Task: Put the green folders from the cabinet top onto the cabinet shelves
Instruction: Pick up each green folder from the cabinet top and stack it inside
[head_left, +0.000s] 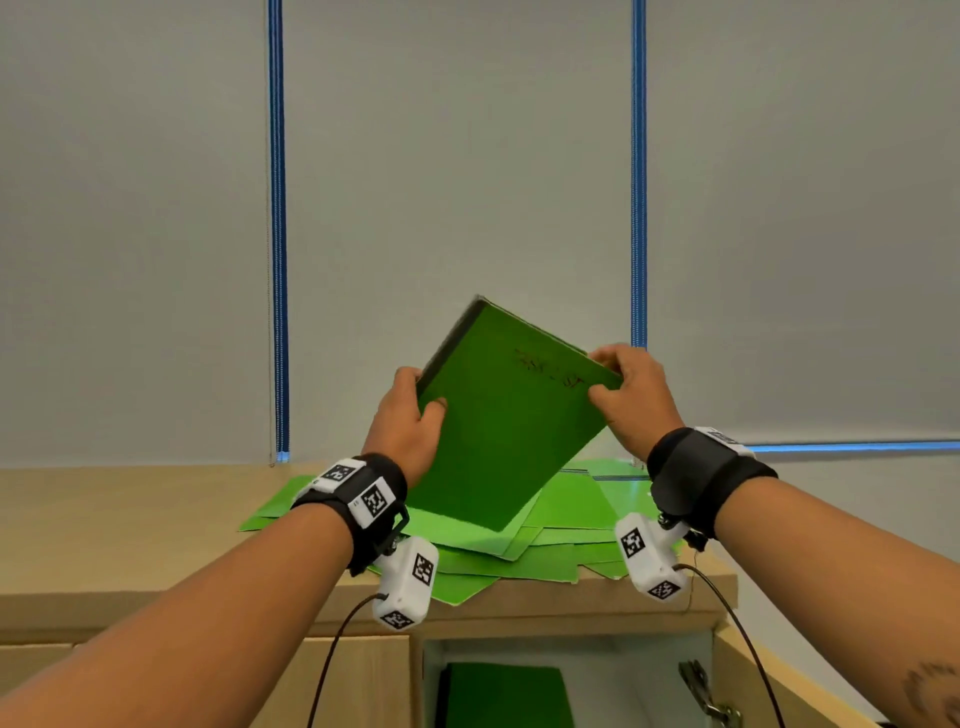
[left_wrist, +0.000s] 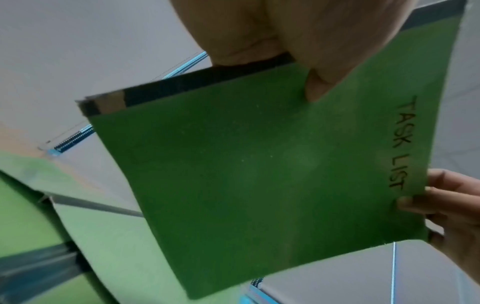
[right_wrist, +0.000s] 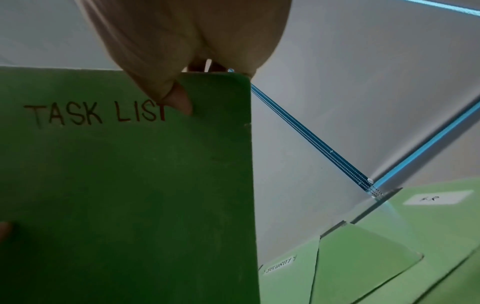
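The green folder (head_left: 511, 415) marked "TASK LIST" is up in the air above the cabinet top (head_left: 130, 525), tilted, with its dark-taped spine edge to the upper left and its lower corner hanging just over the heap below. Both hands have it. The left hand (head_left: 408, 423) grips the spine edge, thumb flat on the front cover and the fingers (left_wrist: 249, 41) wrapped behind. The right hand (head_left: 636, 397) pinches the opposite upper corner, thumb beside the last letters of the label and fingers curled over the top edge. So the folder lies between the two hands, its long axis running from upper left down toward the person, and neither hand is clearly the nearer one.

Under it, the remaining green folders (head_left: 519, 551) lie fanned in a loose, overlapping pile on the cabinet top, some corners poking past the front edge; two carry white labels, one reading something like "SECURITY".

The shelf (head_left: 623, 670) sits straight below the folder, in the open compartment under the top, where another green folder (head_left: 506, 696) already stands. I'd say the folder must come down and toward the person, clear of the front edge, then turn upright to slide in.

Behind is a pale grey blind (head_left: 457, 156) with blue cords.
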